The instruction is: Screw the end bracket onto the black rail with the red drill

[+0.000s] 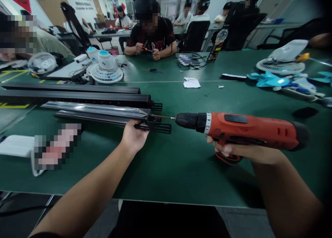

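My right hand point(233, 151) is wrapped round the handle of a red and black cordless drill point(254, 129), which points left. Its long thin bit reaches the end of a long black bar point(103, 110) with clear plastic film on top. Near that same end, my left hand point(135, 136) holds the bar from below and in front, fingers partly hidden under it. A slotted black bracket point(162, 127) sticks out from the bar's right end. Behind it lie two more long black bars point(77, 96), parallel to it.
A white charger-like box point(17, 145) and a blurred-out object lie at the left. Fan parts point(106, 73), blue fan blades point(269, 79), a bottle point(218, 46) and white paper point(192, 82) are farther back. Across the table a person point(151, 34) handles a small tool.
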`<state>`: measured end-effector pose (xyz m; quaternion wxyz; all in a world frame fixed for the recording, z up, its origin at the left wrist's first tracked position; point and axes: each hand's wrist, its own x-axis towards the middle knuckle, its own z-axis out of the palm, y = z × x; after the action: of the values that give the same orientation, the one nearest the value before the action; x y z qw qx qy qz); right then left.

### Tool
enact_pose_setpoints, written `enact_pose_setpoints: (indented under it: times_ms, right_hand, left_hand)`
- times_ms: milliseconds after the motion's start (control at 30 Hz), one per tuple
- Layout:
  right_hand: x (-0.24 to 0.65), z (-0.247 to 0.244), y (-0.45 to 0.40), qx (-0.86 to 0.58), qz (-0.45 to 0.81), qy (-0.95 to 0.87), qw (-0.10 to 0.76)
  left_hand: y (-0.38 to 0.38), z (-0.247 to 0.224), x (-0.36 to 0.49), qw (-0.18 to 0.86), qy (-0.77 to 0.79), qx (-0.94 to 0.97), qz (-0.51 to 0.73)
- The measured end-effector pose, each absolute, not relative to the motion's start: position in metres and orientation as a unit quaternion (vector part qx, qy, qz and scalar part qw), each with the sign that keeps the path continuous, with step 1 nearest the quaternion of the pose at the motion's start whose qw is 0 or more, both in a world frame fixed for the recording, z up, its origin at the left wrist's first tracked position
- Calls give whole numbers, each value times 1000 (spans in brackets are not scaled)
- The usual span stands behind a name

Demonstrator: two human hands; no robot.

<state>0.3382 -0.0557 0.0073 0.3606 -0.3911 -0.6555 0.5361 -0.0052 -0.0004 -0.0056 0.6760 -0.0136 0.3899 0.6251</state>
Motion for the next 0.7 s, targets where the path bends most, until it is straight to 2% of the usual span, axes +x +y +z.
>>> enact_pose_setpoints:
  times_ms: [433, 700]
  right_hand:
    - [334, 9, -53, -371, 497, -691, 371]
    - [336, 8, -48, -373, 531, -666, 368]
  left_hand:
    - [1, -13, -9, 683, 382, -2, 623]
    - [0, -10, -9, 678, 388, -8, 625]
